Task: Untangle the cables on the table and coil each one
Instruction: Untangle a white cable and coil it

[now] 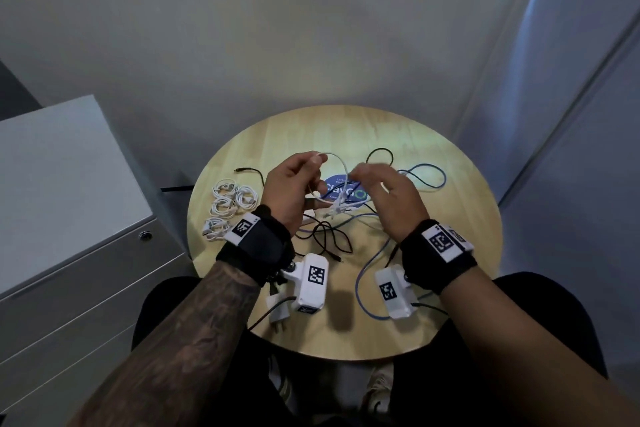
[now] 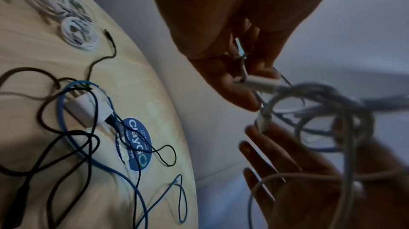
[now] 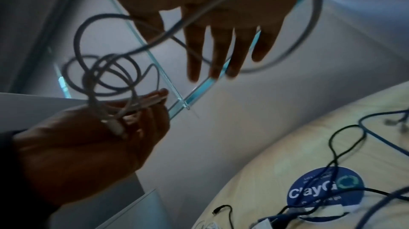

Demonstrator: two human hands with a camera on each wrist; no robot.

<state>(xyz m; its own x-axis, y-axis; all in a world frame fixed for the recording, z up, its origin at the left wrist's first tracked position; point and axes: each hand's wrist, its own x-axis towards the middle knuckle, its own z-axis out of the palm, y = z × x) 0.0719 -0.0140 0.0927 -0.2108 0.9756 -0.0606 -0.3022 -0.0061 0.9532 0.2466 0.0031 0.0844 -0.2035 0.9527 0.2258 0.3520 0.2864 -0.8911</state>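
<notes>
1. Nearest, a blue cable (image 1: 367,274) loops off the near edge of the round table (image 1: 450,253), beside a white plug (image 1: 278,314) lying by the person's left wrist.
2. Just beyond, a black cable (image 1: 329,236) lies in loose loops, crossed over the blue one and not yet sorted.
3. Above the middle of the table, the left hand (image 1: 291,191) holds a white cable (image 1: 341,163) in the air. Its thumb and fingers are curled and pinch the gathered turns, with a connector (image 2: 261,84) pressed against the fingertips.
4. The right hand (image 1: 391,198) hovers alongside with fingers (image 3: 223,49) straight and spread. The free run of the white cable arcs across its palm, draped rather than gripped.
5. So the step in hand looks to me like coiling the white cable, partway wound.
6. Next, I judge, the right hand must close on the loose run and lay another turn into the left hand's pinch, keeping the loops even so they don't spring open.
7. Off to the left sit four white coils (image 1: 228,208), already finished.
8. Farther back, a blue sticker (image 1: 346,191) marks the tabletop, and more blue and black loops trail toward the far edge, still to do.
</notes>
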